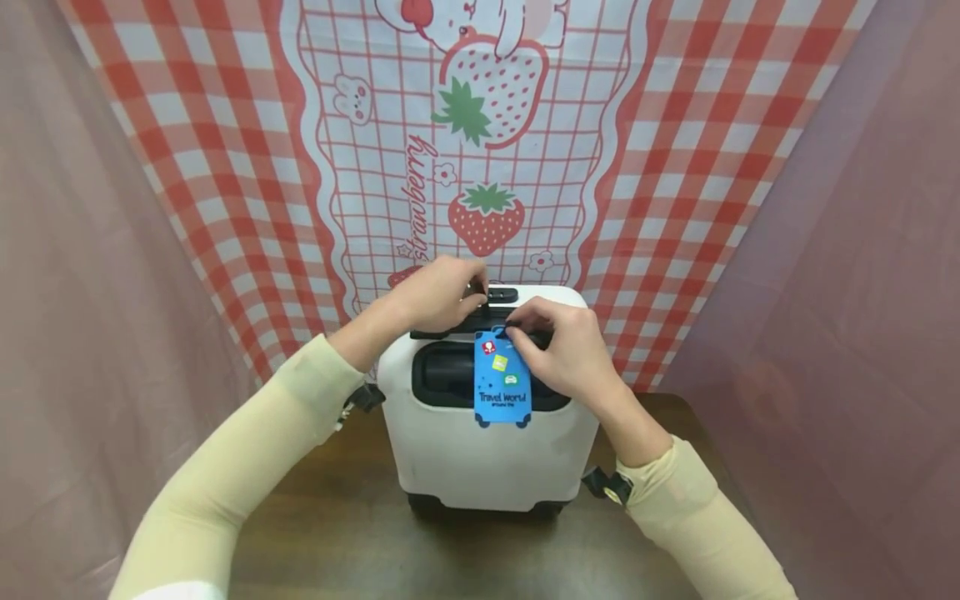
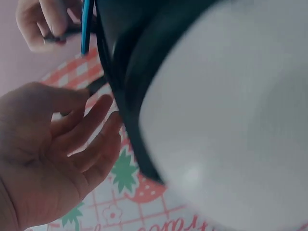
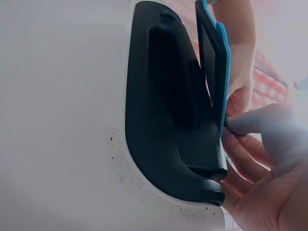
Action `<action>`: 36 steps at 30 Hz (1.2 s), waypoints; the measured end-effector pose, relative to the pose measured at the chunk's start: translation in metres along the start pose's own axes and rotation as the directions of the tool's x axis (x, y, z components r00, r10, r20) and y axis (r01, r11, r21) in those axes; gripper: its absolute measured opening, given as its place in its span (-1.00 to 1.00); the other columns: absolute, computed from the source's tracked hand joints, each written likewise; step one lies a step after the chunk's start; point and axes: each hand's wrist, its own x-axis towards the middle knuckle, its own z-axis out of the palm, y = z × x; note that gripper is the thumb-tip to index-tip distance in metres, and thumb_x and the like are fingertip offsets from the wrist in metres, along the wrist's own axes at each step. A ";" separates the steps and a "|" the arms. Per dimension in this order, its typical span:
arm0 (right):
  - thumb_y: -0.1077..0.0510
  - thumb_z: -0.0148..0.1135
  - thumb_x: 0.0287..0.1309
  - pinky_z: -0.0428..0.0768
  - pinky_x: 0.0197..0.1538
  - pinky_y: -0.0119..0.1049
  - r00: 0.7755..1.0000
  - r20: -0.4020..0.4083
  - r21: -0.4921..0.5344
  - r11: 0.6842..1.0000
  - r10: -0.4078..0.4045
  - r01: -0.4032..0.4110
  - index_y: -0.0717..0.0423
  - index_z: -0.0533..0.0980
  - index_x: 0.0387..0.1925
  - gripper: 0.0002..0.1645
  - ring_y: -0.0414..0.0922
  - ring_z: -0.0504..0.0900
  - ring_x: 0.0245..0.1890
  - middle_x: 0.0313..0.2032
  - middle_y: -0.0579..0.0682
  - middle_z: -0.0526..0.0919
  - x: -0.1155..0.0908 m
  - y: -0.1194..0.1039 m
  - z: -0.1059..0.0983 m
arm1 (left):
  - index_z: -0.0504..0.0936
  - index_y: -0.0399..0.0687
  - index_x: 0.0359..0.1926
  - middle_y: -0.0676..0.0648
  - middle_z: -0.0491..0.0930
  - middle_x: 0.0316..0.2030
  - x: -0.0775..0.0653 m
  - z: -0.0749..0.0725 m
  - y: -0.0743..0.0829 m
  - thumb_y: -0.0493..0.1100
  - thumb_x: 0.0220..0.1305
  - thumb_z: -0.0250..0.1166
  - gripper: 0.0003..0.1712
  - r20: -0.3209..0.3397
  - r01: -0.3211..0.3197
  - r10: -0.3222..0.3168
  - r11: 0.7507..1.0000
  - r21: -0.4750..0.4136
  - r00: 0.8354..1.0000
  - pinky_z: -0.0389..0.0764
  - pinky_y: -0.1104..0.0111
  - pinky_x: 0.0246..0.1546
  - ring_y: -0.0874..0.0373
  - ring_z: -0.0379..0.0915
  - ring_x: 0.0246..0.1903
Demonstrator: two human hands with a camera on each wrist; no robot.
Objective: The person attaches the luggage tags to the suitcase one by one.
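Note:
A white suitcase (image 1: 495, 467) stands upright with a black recessed handle (image 1: 444, 375) near its top. In front of that recess hangs a blue luggage tag (image 1: 491, 408) printed "Travel World". My right hand (image 1: 570, 346) pinches the black strap at the tag's upper end between thumb and finger. To the left, my left hand (image 1: 442, 293) is over the suitcase top, and its thumb and finger pinch a dark strap end (image 2: 97, 84) in the left wrist view. The right wrist view has the tag (image 3: 222, 72) edge-on beside the recess; part of the strap is hidden by fingers.
The suitcase rests on a dark wooden table (image 1: 315, 533). Behind it hangs a red-and-white checked cloth (image 1: 675, 167) with strawberry prints. Pinkish curtains (image 1: 97, 292) stand on both sides. A black lock panel (image 1: 504, 295) is on the suitcase top.

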 end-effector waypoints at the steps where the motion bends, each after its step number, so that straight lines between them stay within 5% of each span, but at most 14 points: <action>1: 0.21 0.49 0.27 0.82 0.01 -0.03 1.000 -0.004 0.006 1.000 0.015 -0.015 0.15 0.71 -0.11 -0.81 -0.07 0.80 -0.26 -0.26 0.05 0.85 0.001 0.000 0.000 | 0.60 -0.18 0.11 -0.15 0.74 -0.02 -0.001 0.002 0.001 -0.19 0.56 0.25 -0.78 -0.023 0.010 -0.010 1.000 -0.026 1.000 0.72 0.19 0.08 0.03 0.67 -0.07; 6: 0.19 0.49 0.29 0.81 0.06 -0.02 0.997 -0.014 0.015 0.997 0.075 -0.074 0.17 0.64 -0.04 -0.73 -0.02 0.81 -0.22 -0.22 0.09 0.82 0.006 -0.001 0.001 | 0.57 -0.20 0.10 -0.16 0.76 -0.08 -0.008 0.016 0.004 -0.23 0.57 0.24 -0.80 -0.159 0.030 -0.055 0.988 -0.154 0.986 0.75 0.20 -0.03 0.03 0.72 -0.13; 14: 0.16 0.44 0.35 0.82 0.01 -0.03 0.996 -0.059 0.026 0.997 0.074 -0.072 0.16 0.67 -0.08 -0.81 0.00 0.80 -0.17 -0.15 0.10 0.81 0.016 0.000 0.003 | 0.72 -0.20 -0.09 -0.13 0.83 -0.14 -0.011 0.032 0.006 -0.26 0.42 0.40 -0.89 -0.364 -0.066 -0.035 0.963 -0.260 0.931 0.79 0.25 0.04 0.06 0.81 -0.13; 26: 0.21 0.41 0.37 0.82 0.00 -0.04 0.995 -0.069 0.090 0.994 0.068 -0.062 0.16 0.62 -0.08 -0.84 -0.04 0.77 -0.19 -0.15 0.07 0.79 0.013 -0.003 0.006 | 0.85 -0.18 -0.17 -0.14 0.86 -0.19 -0.016 0.042 0.009 -0.32 0.34 0.47 -0.92 -0.431 -0.118 0.029 0.977 -0.180 0.902 0.82 0.29 -0.05 0.07 0.83 -0.19; 36: 0.22 0.41 0.36 0.82 -0.06 -0.06 0.995 -0.079 0.098 0.994 0.065 -0.057 0.18 0.64 -0.10 -0.85 -0.05 0.78 -0.24 -0.18 0.08 0.79 0.015 -0.003 0.007 | 0.86 -0.17 -0.15 -0.13 0.86 -0.17 -0.019 0.043 0.007 -0.28 0.34 0.49 -0.90 -0.426 -0.110 0.050 0.987 -0.118 0.903 0.81 0.29 -0.02 0.09 0.83 -0.19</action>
